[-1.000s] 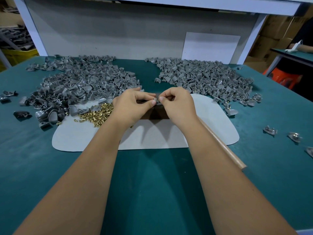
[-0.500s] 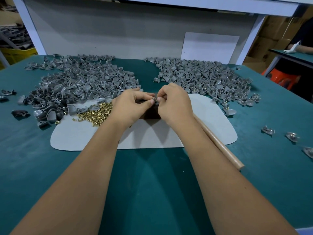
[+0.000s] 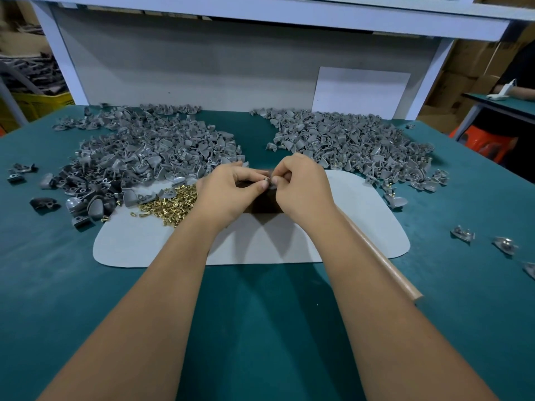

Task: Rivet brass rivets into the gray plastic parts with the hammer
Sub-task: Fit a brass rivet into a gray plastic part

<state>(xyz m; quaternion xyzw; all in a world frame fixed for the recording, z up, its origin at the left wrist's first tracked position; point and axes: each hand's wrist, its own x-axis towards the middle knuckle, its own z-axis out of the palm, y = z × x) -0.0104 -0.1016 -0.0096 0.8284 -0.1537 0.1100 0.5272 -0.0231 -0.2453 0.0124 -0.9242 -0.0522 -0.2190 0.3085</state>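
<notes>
My left hand (image 3: 228, 192) and my right hand (image 3: 304, 189) meet over the middle of a pale grey mat (image 3: 362, 227), fingertips pinched together on a small gray plastic part (image 3: 269, 180). A rivet may be between the fingers, but I cannot tell. A heap of brass rivets (image 3: 170, 204) lies on the mat just left of my left hand. The hammer's wooden handle (image 3: 385, 267) runs under my right forearm; its head is hidden. A dark block (image 3: 265, 204) sits on the mat beneath my hands.
Two big piles of gray plastic parts lie behind the mat, one at the left (image 3: 139, 157) and one at the right (image 3: 356, 146). Several loose parts (image 3: 463, 234) lie on the green table at the right. A white frame and backboard close the rear.
Both hands stay pinched together over the mat; the fingers have shifted slightly on the small part. Nothing else on the table has moved.
</notes>
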